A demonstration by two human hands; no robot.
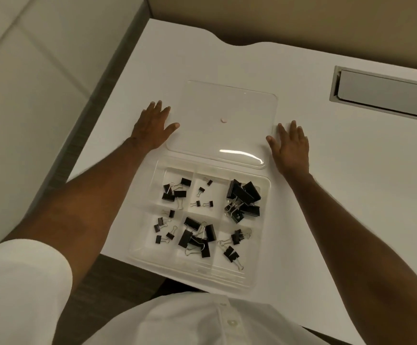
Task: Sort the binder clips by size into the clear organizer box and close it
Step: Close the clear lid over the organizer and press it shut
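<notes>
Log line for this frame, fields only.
clips: sorted in organizer box | lid: open, flat on desk | left hand: beside lid, empty | right hand: beside lid, empty | next: close lid

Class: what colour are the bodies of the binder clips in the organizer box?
Black bodies, with silver wire handles; the head view shows this.

The person wore a white button-front shirt (202, 322), filling the lower centre of the frame, with one pale round button (231, 322) on its placket. A short white sleeve (23, 282) covered the upper arm at lower left. Both forearms were bare.
</notes>
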